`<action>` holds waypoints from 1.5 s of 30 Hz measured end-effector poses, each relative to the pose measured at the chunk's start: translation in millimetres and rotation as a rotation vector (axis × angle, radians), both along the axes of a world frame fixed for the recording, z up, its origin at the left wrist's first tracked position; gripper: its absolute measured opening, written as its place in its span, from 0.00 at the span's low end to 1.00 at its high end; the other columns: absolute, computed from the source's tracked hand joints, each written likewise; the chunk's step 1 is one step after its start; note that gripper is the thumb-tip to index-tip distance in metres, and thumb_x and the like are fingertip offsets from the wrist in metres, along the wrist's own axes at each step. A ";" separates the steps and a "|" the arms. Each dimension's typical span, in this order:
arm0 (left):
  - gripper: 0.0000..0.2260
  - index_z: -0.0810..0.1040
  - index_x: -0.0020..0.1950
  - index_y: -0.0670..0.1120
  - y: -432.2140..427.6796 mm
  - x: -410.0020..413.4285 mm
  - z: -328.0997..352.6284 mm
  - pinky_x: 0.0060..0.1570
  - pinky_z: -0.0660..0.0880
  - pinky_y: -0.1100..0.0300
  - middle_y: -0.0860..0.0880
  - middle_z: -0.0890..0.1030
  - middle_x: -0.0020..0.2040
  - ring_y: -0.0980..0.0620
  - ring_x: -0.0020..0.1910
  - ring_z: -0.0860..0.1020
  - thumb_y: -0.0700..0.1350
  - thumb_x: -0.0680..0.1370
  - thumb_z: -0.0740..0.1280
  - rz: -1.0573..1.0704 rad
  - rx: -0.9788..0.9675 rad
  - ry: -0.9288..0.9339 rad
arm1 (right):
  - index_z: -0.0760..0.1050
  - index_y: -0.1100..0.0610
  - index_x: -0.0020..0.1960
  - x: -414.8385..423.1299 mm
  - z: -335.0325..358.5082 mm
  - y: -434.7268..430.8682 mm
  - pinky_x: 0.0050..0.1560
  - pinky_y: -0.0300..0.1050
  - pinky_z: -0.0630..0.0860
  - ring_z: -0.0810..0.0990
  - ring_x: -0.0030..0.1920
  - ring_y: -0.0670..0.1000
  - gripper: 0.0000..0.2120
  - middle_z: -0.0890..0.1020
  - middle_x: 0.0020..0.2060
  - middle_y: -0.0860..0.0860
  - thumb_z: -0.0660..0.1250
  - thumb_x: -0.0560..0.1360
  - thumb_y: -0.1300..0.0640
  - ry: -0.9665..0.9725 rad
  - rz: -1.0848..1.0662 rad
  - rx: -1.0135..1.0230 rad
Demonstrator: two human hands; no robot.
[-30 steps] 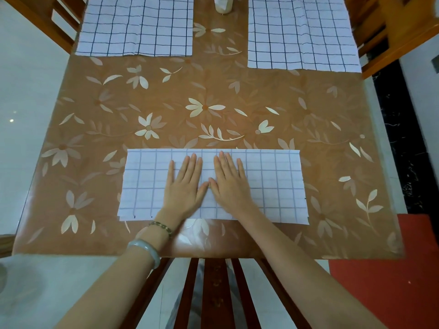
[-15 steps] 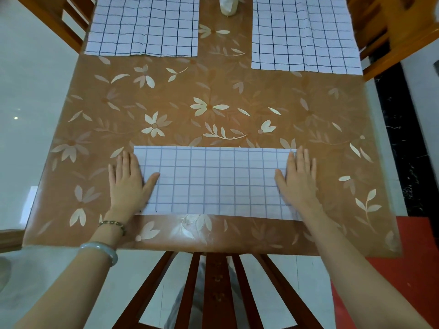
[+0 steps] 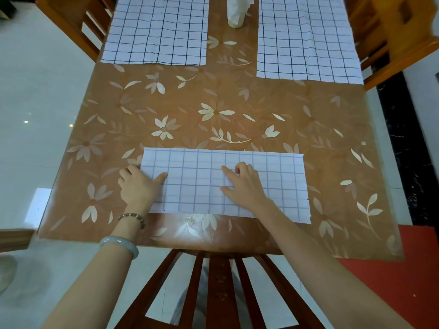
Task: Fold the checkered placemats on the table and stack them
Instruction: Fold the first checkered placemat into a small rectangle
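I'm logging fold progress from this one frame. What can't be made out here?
Head view only:
- Layers in the folded placemat: seen from above, its edges do not show the count.
- Left hand fingertips: curled at the mat's left edge, grip unclear.
- Far left placemat and far right placemat: tops cut off by the frame edge.
- White object: cropped, unidentifiable.

Home dining room: table (image 3: 237, 103), chairs (image 3: 213, 281)
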State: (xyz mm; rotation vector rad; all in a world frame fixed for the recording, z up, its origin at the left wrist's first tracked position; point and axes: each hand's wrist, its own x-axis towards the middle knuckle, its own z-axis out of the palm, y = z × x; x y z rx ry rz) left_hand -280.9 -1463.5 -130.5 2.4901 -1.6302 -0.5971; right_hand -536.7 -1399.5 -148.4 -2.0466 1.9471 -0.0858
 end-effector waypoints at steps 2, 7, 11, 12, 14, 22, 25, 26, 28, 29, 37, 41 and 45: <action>0.32 0.65 0.59 0.38 -2.7 2.2 2.2 0.52 0.73 0.42 0.38 0.74 0.59 0.36 0.56 0.75 0.60 0.70 0.72 0.026 0.051 0.052 | 0.65 0.51 0.72 -1.3 1.0 -0.9 0.52 0.48 0.65 0.69 0.53 0.56 0.29 0.70 0.55 0.55 0.62 0.75 0.42 0.001 0.000 0.019; 0.15 0.70 0.58 0.38 -3.0 11.3 11.0 0.44 0.67 0.52 0.42 0.77 0.51 0.42 0.48 0.74 0.45 0.77 0.67 0.055 0.027 0.341 | 0.60 0.49 0.74 -2.3 4.2 -2.2 0.56 0.47 0.64 0.67 0.56 0.54 0.31 0.68 0.57 0.53 0.61 0.75 0.40 0.015 0.012 0.070; 0.06 0.76 0.49 0.39 1.5 27.7 20.2 0.41 0.67 0.55 0.46 0.77 0.42 0.43 0.42 0.74 0.42 0.76 0.67 -0.048 -0.067 0.384 | 0.60 0.49 0.74 -1.1 10.2 -8.5 0.58 0.48 0.64 0.66 0.57 0.54 0.32 0.67 0.58 0.53 0.64 0.73 0.43 -0.032 0.029 0.136; 0.05 0.76 0.47 0.40 1.1 31.2 24.6 0.40 0.66 0.56 0.45 0.78 0.41 0.43 0.42 0.75 0.42 0.76 0.67 -0.048 -0.076 0.383 | 0.60 0.49 0.74 1.4 11.3 -10.2 0.57 0.47 0.64 0.66 0.57 0.54 0.32 0.67 0.57 0.53 0.64 0.73 0.43 -0.043 0.034 0.142; 0.06 0.75 0.43 0.40 -2.0 38.9 33.5 0.37 0.65 0.56 0.44 0.78 0.40 0.44 0.40 0.74 0.43 0.76 0.68 -0.050 -0.091 0.368 | 0.60 0.49 0.74 9.2 13.1 -13.0 0.57 0.47 0.64 0.66 0.57 0.54 0.33 0.67 0.57 0.53 0.65 0.72 0.43 -0.057 0.043 0.150; 0.15 0.78 0.44 0.33 -11.2 57.3 80.1 0.42 0.75 0.46 0.36 0.81 0.41 0.37 0.42 0.78 0.47 0.73 0.71 -0.108 -0.157 0.320 | 0.59 0.49 0.74 38.1 15.4 -18.7 0.56 0.47 0.66 0.65 0.54 0.53 0.40 0.65 0.55 0.51 0.69 0.66 0.41 -0.079 0.043 0.161; 0.14 0.75 0.37 0.35 -6.0 44.6 98.1 0.34 0.70 0.54 0.41 0.78 0.34 0.41 0.35 0.76 0.46 0.72 0.72 -0.121 -0.209 0.320 | 0.57 0.49 0.74 38.8 15.4 -20.1 0.55 0.47 0.66 0.65 0.54 0.53 0.43 0.65 0.55 0.52 0.69 0.65 0.39 -0.062 0.052 0.164; 0.14 0.75 0.36 0.36 -3.8 38.9 104.4 0.33 0.67 0.56 0.42 0.78 0.33 0.43 0.34 0.75 0.46 0.72 0.72 -0.123 -0.228 0.316 | 0.56 0.50 0.75 38.5 14.8 -20.8 0.55 0.47 0.66 0.65 0.54 0.53 0.43 0.65 0.55 0.52 0.69 0.65 0.39 -0.055 0.052 0.172; 0.13 0.76 0.35 0.37 -0.3 27.9 116.1 0.31 0.65 0.58 0.44 0.78 0.31 0.45 0.32 0.74 0.46 0.72 0.73 -0.140 -0.262 0.310 | 0.55 0.50 0.75 38.7 14.0 -22.6 0.56 0.48 0.66 0.65 0.55 0.54 0.45 0.65 0.56 0.52 0.69 0.65 0.38 -0.051 0.048 0.188; 0.13 0.77 0.34 0.37 1.5 23.2 121.2 0.30 0.65 0.58 0.43 0.77 0.31 0.46 0.31 0.73 0.45 0.72 0.73 -0.157 -0.279 0.314 | 0.54 0.51 0.75 39.4 14.2 -23.3 0.56 0.48 0.66 0.65 0.55 0.54 0.45 0.65 0.56 0.52 0.69 0.65 0.38 -0.054 0.045 0.193; 0.14 0.79 0.39 0.36 3.2 13.0 139.5 0.37 0.73 0.50 0.37 0.81 0.38 0.36 0.41 0.78 0.48 0.72 0.73 -0.182 -0.306 0.319 | 0.54 0.52 0.75 54.1 16.5 -26.8 0.57 0.49 0.66 0.65 0.56 0.55 0.49 0.66 0.57 0.53 0.72 0.62 0.37 -0.077 0.050 0.191; 0.09 0.80 0.40 0.40 9.3 -5.0 155.2 0.37 0.68 0.58 0.43 0.82 0.39 0.44 0.42 0.78 0.46 0.74 0.71 -0.243 -0.298 0.406 | 0.55 0.53 0.76 33.7 27.6 -17.6 0.64 0.48 0.63 0.64 0.63 0.55 0.45 0.65 0.63 0.55 0.74 0.66 0.44 -0.327 -0.045 0.230; 0.12 0.76 0.31 0.47 20.5 -44.9 163.5 0.33 0.67 0.61 0.53 0.75 0.27 0.56 0.30 0.72 0.45 0.73 0.70 -0.338 -0.275 0.479 | 0.64 0.53 0.72 -22.8 33.4 7.3 0.65 0.47 0.62 0.64 0.65 0.57 0.33 0.67 0.64 0.56 0.70 0.70 0.52 -0.257 -0.243 0.146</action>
